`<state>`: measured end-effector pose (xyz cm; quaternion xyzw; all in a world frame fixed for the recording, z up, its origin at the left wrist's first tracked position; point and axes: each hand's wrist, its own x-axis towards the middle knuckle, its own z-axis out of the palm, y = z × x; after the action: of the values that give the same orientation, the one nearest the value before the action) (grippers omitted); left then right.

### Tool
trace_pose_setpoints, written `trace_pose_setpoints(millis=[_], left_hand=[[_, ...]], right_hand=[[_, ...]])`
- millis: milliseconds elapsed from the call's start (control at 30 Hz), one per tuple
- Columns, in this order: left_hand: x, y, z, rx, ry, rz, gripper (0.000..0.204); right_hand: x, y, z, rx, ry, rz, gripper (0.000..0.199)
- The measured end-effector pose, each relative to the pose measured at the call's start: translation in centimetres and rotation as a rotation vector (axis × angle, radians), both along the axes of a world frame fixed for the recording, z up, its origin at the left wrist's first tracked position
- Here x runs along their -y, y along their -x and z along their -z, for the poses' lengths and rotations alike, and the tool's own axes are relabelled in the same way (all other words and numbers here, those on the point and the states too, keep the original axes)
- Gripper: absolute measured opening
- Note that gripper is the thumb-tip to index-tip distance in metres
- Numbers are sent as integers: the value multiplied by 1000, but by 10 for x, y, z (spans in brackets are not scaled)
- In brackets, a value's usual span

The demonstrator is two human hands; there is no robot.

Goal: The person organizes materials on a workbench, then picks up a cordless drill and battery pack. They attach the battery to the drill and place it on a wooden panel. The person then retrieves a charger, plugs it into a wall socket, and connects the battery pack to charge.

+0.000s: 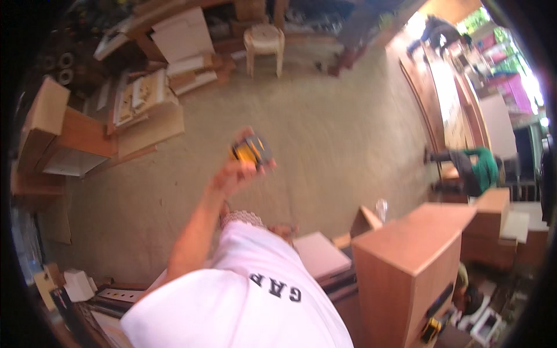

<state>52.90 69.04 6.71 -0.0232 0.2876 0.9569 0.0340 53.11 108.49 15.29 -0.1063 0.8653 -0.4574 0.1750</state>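
Note:
My left hand [233, 175] is stretched out in front of me over the floor, its fingers closed round a yellow and black tape measure [248, 152]. No tape shows drawn out of the case. I see the bare left forearm [196, 232] running down to my white shirt. My right hand does not show anywhere in the view.
A tall brown wooden cabinet [406, 243] stands close on my right, a flat pale panel [322, 255] beside it. Board stacks [145, 98] and boxes lie left. A white plastic chair [264, 43] stands ahead. A person in green [481, 168] bends by long boards at right.

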Motion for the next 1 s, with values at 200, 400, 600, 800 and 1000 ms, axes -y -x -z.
trace_pose_setpoints(millis=[200,400,600,800,1000], left_hand=[[134,13,-40,-22,174,-116,93],[236,-41,-9,-150,-195,-118,78],[283,-128,24,-160,-459,-58,93],[374,-156,49,-134,-314,-158,107],[475,-121,34,-104,50,-340,108]], right_hand=[[168,-26,30,141,152,-157,52],[324,-54,65,328,226,-297,53],[476,-51,120,583,267,-459,55],[649,-10,154,790,277,-612,57],[748,81,195,908,314,-629,59]])
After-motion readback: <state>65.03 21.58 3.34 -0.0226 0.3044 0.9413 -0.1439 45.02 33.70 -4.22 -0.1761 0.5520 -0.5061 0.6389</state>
